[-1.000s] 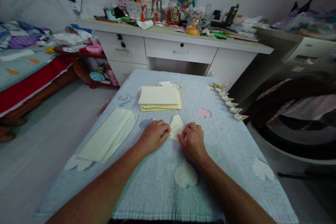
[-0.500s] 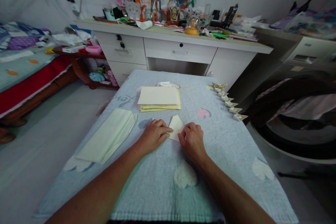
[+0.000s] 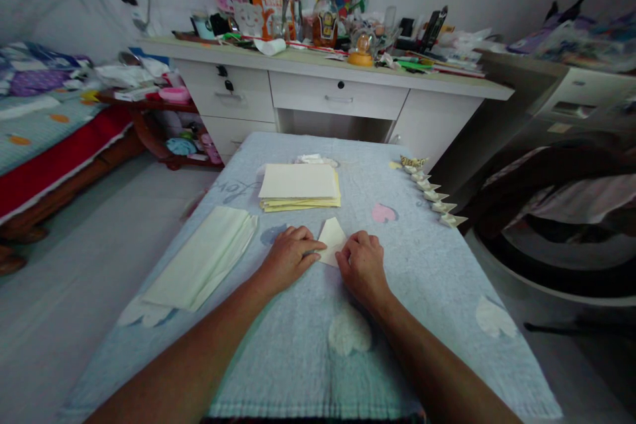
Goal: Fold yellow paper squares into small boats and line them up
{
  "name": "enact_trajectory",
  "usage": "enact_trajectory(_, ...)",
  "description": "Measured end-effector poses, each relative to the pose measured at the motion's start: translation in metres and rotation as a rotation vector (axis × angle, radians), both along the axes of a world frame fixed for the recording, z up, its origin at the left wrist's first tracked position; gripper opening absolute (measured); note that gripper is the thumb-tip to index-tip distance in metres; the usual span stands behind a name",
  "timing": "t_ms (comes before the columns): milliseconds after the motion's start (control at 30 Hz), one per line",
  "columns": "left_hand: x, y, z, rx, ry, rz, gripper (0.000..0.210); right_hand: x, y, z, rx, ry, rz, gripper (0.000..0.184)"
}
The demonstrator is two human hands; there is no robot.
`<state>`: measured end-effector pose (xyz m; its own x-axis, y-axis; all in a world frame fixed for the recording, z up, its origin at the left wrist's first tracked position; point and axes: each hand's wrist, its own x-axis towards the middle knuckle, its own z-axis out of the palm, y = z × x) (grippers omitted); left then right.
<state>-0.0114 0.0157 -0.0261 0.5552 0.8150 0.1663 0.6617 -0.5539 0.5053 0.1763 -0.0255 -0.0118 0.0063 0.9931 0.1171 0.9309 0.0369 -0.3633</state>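
Note:
A small piece of folded cream paper (image 3: 331, 242) with a pointed top lies on the cloth between my hands. My left hand (image 3: 293, 252) grips its left edge, thumb and forefinger close together. On the other side my right hand (image 3: 365, 262) has its fingers curled in, with thumb and fingertips pinching the right edge. The fingertips partly cover the paper's sides. Just beyond sits a stack of cream and yellow paper (image 3: 299, 182). Pale green folded sheets (image 3: 203, 258) lie to the left of my left hand.
A row of several small folded paper pieces (image 3: 436, 197) runs along the table's right edge, a patterned one at its far end. The blue cloth (image 3: 298, 358) covers the table. Behind stands a cluttered white desk (image 3: 342, 96); a washing machine (image 3: 571, 106) is at right, a bed (image 3: 59, 152) at left.
Both hands keep their places on the folded paper, with no clear change in its shape. The whole view has shifted very slightly.

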Motion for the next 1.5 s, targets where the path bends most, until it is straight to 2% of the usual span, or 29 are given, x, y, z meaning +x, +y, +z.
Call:
enact_trajectory(533, 0.002, -0.001, 0.004, 0.002, 0.006, 0.012, 0.026, -0.001, -0.002, -0.004, 0.054, -0.022, -0.025, 0.013)
enact_trajectory(700, 0.003, -0.001, 0.004, 0.006, 0.006, 0.012, 0.025, -0.003, 0.0, -0.006, 0.037, -0.058, 0.096, 0.005)
enact_trajectory(833, 0.002, -0.001, 0.005, 0.019, 0.02, 0.008, 0.024, -0.005, 0.002, -0.005, 0.011, -0.082, 0.175, 0.016)
enact_trajectory(933, 0.002, -0.001, 0.005, 0.027, 0.02, 0.007, 0.024, -0.008, 0.0, -0.001, 0.027, -0.089, 0.171, 0.012)
enact_trajectory(1067, 0.002, -0.001, 0.004, 0.027, 0.002, 0.0, 0.025, -0.015, -0.003, 0.004, 0.036, -0.142, 0.139, 0.022)
enact_trajectory(1333, -0.001, 0.003, 0.007, -0.057, -0.016, -0.021, 0.036, -0.019, -0.003, 0.003, 0.018, -0.176, 0.114, 0.022)
enact_trajectory(1500, -0.002, 0.002, 0.011, -0.058, 0.006, -0.036, 0.03, -0.02, -0.002, 0.005, 0.008, -0.178, 0.105, 0.022)
